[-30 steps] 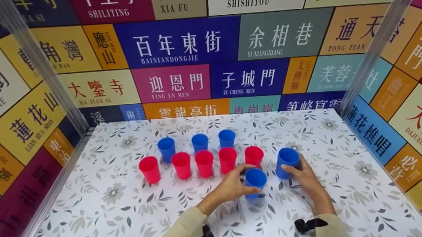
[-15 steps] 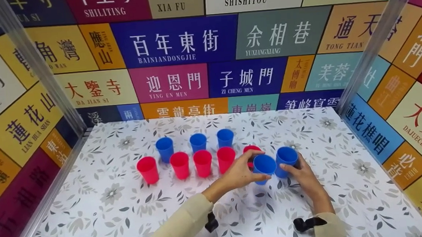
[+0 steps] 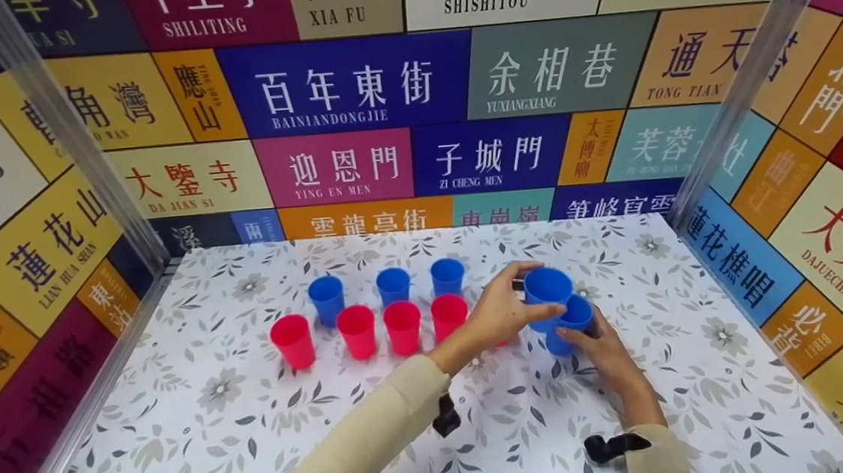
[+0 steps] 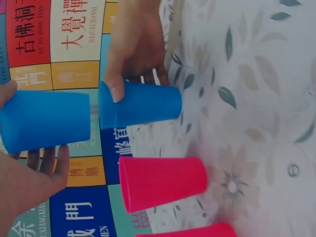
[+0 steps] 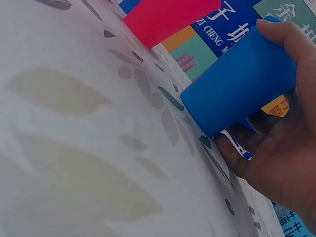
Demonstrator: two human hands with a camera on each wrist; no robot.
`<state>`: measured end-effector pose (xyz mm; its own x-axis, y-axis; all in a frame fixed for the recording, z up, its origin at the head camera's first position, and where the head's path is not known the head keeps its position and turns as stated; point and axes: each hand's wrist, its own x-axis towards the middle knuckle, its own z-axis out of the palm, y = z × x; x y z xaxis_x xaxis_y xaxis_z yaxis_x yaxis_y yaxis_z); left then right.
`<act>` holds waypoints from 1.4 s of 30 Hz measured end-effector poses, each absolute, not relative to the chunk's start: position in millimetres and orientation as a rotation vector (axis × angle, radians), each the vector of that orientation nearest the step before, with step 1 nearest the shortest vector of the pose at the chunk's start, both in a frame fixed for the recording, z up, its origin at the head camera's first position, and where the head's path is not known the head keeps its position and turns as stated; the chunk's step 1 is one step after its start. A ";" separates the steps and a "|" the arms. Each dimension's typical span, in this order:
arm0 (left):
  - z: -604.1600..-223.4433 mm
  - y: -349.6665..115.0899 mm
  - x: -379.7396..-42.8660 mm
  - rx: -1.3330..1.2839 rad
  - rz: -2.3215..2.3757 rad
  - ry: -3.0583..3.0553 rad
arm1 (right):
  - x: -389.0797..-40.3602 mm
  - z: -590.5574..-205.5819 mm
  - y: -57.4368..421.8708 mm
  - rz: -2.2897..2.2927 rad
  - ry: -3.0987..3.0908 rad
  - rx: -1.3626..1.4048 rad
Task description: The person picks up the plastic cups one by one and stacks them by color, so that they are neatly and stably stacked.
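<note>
Head view, with twelve pointing straight away from me: my left hand [image 3: 502,309] is clamping the upper blue cup [image 3: 548,287] between thumb and fingers, and that cup is sitting between two and three o'clock of it. My right hand [image 3: 611,351] is gripping the lower blue cup [image 4: 143,104], which is standing toward its ten o'clock, seemingly on the tabletop [image 3: 180,421]. From my left hand, this lower cup is lying between three and four o'clock; the left wrist view is showing a narrow gap between the upper cup's base and the lower one's rim. I am judging nesting to be the step in hand; the next move seems to be calling for centring the base over the mouth, then lowering. Farther out, a row of red cups [image 3: 403,330] is stretching toward my left hand's nine o'clock, and three blue cups [image 3: 393,286] are standing behind them, between nine and ten.
</note>
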<state>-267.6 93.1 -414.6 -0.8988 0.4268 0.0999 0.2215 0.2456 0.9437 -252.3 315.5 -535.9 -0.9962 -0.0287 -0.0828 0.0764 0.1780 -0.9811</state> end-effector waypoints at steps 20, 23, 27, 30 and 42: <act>-411.1 146.4 -288.5 0.469 1.811 2.388 | -251.1 -535.8 316.9 -1.998 2.335 0.011; -415.8 149.7 -290.4 0.456 1.815 2.396 | -251.6 -536.0 316.9 -1.994 2.332 0.022; -419.4 152.8 -291.8 0.446 1.819 2.376 | -252.4 -536.5 317.2 -1.981 2.337 0.041; -421.3 153.1 -291.6 0.463 1.817 2.353 | -253.0 -536.8 316.5 -1.996 2.336 0.029; -426.6 138.9 -291.1 0.457 1.798 2.322 | -252.6 -537.0 314.9 -1.991 2.356 0.041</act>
<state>-291.1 138.9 -426.6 -0.9387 0.3407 0.0529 0.1366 0.2265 0.9644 -252.6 314.9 -537.0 -0.9980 -0.0167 -0.0606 0.0570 0.1672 -0.9843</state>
